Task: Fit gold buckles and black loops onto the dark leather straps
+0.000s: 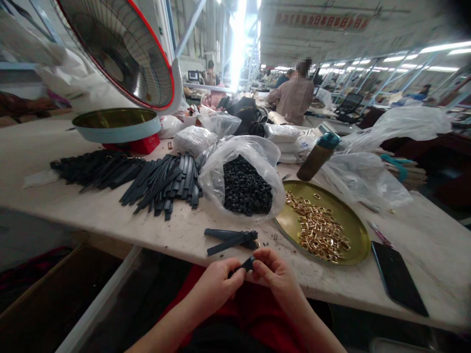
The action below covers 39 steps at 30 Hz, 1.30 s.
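My left hand [217, 284] and my right hand [274, 272] meet at the table's near edge, both pinched on a small black strap piece [246, 265] held between them. Just beyond my fingers lie a few finished black straps [230, 239] on the white table [110, 211]. A clear plastic bag of small black loops [245, 189] stands open behind them. To the right sits a round brass tray [353, 230] holding several gold metal clasps [320, 230].
Heaps of black straps [162, 184] spread across the table's left. A fan [121, 54] stands at the back left over a dish [116, 125]. A green bottle [317, 156], plastic bags and a black phone [399, 279] lie to the right. A person [294, 95] works farther back.
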Each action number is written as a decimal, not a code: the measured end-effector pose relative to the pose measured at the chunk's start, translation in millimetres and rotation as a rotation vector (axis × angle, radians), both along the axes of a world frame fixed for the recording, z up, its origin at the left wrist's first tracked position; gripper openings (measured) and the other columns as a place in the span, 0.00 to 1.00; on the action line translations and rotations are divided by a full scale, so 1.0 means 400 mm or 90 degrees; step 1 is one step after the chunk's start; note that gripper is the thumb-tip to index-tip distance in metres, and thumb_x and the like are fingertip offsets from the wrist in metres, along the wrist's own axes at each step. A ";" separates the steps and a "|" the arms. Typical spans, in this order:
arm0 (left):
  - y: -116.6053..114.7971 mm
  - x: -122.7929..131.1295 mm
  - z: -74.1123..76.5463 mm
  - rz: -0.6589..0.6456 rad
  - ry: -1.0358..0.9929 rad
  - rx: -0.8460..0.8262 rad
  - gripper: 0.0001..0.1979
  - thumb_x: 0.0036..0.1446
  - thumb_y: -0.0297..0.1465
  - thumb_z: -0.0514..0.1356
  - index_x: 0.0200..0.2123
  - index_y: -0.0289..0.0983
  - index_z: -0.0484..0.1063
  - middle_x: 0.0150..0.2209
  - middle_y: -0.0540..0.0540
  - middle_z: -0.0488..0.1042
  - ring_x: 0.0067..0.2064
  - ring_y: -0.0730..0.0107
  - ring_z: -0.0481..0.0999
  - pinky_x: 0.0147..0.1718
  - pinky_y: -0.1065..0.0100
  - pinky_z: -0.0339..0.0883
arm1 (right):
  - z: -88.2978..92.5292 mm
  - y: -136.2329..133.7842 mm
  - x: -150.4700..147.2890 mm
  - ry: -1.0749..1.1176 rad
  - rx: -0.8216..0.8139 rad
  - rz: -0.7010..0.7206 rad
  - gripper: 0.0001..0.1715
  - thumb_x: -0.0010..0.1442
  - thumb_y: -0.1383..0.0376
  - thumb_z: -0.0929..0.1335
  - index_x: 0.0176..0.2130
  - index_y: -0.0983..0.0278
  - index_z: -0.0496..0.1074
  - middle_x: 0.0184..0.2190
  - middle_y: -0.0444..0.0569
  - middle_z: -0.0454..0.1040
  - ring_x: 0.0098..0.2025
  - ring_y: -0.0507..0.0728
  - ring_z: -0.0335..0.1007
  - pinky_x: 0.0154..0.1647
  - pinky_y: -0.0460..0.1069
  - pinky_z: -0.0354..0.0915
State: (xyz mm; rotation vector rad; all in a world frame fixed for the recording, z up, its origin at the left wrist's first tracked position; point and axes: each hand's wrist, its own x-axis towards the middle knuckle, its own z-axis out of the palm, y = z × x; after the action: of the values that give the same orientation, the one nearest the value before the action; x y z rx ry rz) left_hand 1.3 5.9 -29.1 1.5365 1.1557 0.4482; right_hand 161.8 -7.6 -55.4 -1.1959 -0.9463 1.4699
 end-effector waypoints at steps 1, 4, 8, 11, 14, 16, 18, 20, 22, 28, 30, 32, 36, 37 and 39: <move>0.003 0.000 0.000 -0.025 -0.011 -0.040 0.13 0.55 0.35 0.49 0.27 0.34 0.68 0.15 0.56 0.59 0.18 0.76 0.58 0.17 0.74 0.49 | -0.004 -0.002 0.003 0.009 -0.016 0.016 0.21 0.43 0.52 0.73 0.31 0.64 0.69 0.23 0.42 0.70 0.23 0.50 0.64 0.27 0.46 0.62; 0.007 0.002 0.003 -0.073 -0.037 -0.091 0.14 0.55 0.34 0.48 0.31 0.34 0.71 0.16 0.56 0.58 0.18 0.77 0.57 0.16 0.75 0.49 | -0.013 -0.004 0.013 -0.008 -0.029 0.095 0.21 0.45 0.52 0.72 0.33 0.65 0.72 0.20 0.42 0.70 0.24 0.50 0.64 0.28 0.46 0.61; 0.006 0.005 0.011 -0.054 -0.076 -0.056 0.11 0.54 0.28 0.50 0.39 0.34 0.68 0.25 0.53 0.67 0.26 0.75 0.65 0.24 0.74 0.57 | -0.015 -0.001 0.023 0.004 -0.057 0.087 0.19 0.46 0.53 0.72 0.33 0.64 0.72 0.21 0.41 0.70 0.24 0.50 0.63 0.29 0.46 0.60; 0.006 0.007 0.012 -0.036 -0.103 -0.055 0.17 0.53 0.24 0.49 0.48 0.35 0.60 0.31 0.50 0.71 0.33 0.73 0.69 0.33 0.71 0.61 | -0.009 -0.006 0.021 0.067 -0.075 0.094 0.19 0.45 0.54 0.73 0.33 0.63 0.71 0.22 0.41 0.72 0.25 0.49 0.64 0.29 0.45 0.60; 0.010 0.011 0.001 -0.010 -0.074 -0.033 0.16 0.53 0.24 0.49 0.47 0.35 0.59 0.31 0.50 0.71 0.34 0.71 0.70 0.36 0.69 0.62 | -0.004 -0.013 0.014 0.148 -0.069 0.103 0.21 0.51 0.49 0.68 0.34 0.64 0.72 0.24 0.44 0.73 0.27 0.50 0.66 0.31 0.45 0.61; 0.014 0.014 -0.009 -0.002 -0.064 -0.037 0.15 0.54 0.26 0.50 0.46 0.36 0.59 0.29 0.50 0.71 0.32 0.70 0.70 0.33 0.69 0.63 | -0.005 -0.015 0.012 0.185 -0.082 0.094 0.22 0.55 0.48 0.65 0.32 0.64 0.72 0.25 0.44 0.73 0.27 0.49 0.66 0.31 0.45 0.61; 0.015 0.017 -0.015 0.004 -0.058 -0.044 0.14 0.55 0.28 0.51 0.46 0.37 0.59 0.29 0.51 0.72 0.30 0.70 0.70 0.31 0.70 0.62 | -0.010 -0.018 0.011 0.201 -0.111 0.092 0.17 0.55 0.52 0.67 0.32 0.64 0.71 0.25 0.42 0.72 0.27 0.48 0.65 0.31 0.44 0.60; 0.016 0.020 -0.017 0.012 -0.037 -0.035 0.14 0.55 0.31 0.53 0.46 0.37 0.59 0.30 0.51 0.72 0.31 0.70 0.71 0.31 0.70 0.62 | -0.018 -0.021 0.012 0.209 -0.146 0.106 0.15 0.52 0.57 0.71 0.37 0.62 0.70 0.29 0.42 0.73 0.29 0.49 0.67 0.33 0.44 0.61; 0.015 0.022 -0.017 0.017 -0.004 -0.031 0.15 0.54 0.32 0.54 0.45 0.37 0.60 0.30 0.51 0.73 0.32 0.70 0.71 0.32 0.69 0.62 | -0.028 -0.026 0.014 0.224 -0.176 0.143 0.21 0.50 0.58 0.72 0.43 0.63 0.68 0.36 0.46 0.74 0.35 0.52 0.69 0.37 0.46 0.61; 0.008 0.021 -0.018 0.045 0.123 -0.005 0.10 0.51 0.36 0.58 0.34 0.37 0.64 0.29 0.50 0.73 0.32 0.67 0.71 0.30 0.69 0.61 | -0.048 -0.051 0.012 0.319 -0.239 0.154 0.15 0.48 0.63 0.73 0.34 0.65 0.67 0.28 0.43 0.71 0.28 0.49 0.66 0.30 0.44 0.60; 0.001 0.019 -0.015 0.038 0.136 0.005 0.09 0.51 0.37 0.57 0.30 0.37 0.65 0.27 0.50 0.72 0.31 0.67 0.71 0.29 0.69 0.60 | -0.044 -0.057 0.007 0.347 -0.232 0.152 0.15 0.46 0.63 0.74 0.30 0.65 0.64 0.25 0.41 0.68 0.26 0.49 0.64 0.28 0.43 0.59; -0.010 0.018 -0.009 0.025 0.096 -0.031 0.09 0.52 0.36 0.56 0.30 0.36 0.66 0.26 0.50 0.71 0.29 0.69 0.70 0.27 0.70 0.60 | -0.038 -0.060 0.001 0.363 -0.212 0.137 0.17 0.46 0.61 0.74 0.28 0.64 0.62 0.24 0.41 0.67 0.26 0.49 0.63 0.29 0.44 0.59; -0.038 0.015 0.011 0.004 -0.039 -0.134 0.10 0.54 0.34 0.55 0.37 0.34 0.67 0.26 0.51 0.70 0.25 0.73 0.68 0.25 0.72 0.60 | -0.032 -0.063 -0.007 0.264 -0.165 0.062 0.18 0.51 0.54 0.69 0.29 0.62 0.59 0.22 0.40 0.64 0.24 0.50 0.62 0.26 0.46 0.59; -0.044 0.014 0.014 0.003 -0.062 -0.141 0.10 0.54 0.33 0.55 0.38 0.34 0.67 0.26 0.51 0.70 0.25 0.73 0.69 0.25 0.72 0.60 | -0.032 -0.065 -0.007 0.191 -0.143 0.024 0.19 0.51 0.54 0.69 0.28 0.62 0.58 0.21 0.39 0.63 0.22 0.50 0.61 0.24 0.45 0.58; -0.054 0.011 0.017 0.005 -0.096 -0.146 0.12 0.53 0.31 0.55 0.41 0.33 0.67 0.27 0.50 0.71 0.27 0.73 0.70 0.26 0.72 0.61 | -0.035 -0.072 -0.007 0.008 -0.074 -0.064 0.18 0.50 0.55 0.70 0.31 0.61 0.59 0.22 0.38 0.62 0.23 0.50 0.60 0.24 0.45 0.58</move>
State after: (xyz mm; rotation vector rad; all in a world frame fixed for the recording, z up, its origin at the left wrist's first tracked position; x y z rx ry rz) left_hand 5.6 -15.7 -22.4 1.2789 1.0586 0.4144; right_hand 159.2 -36.4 -69.3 -1.2973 -0.7901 1.4665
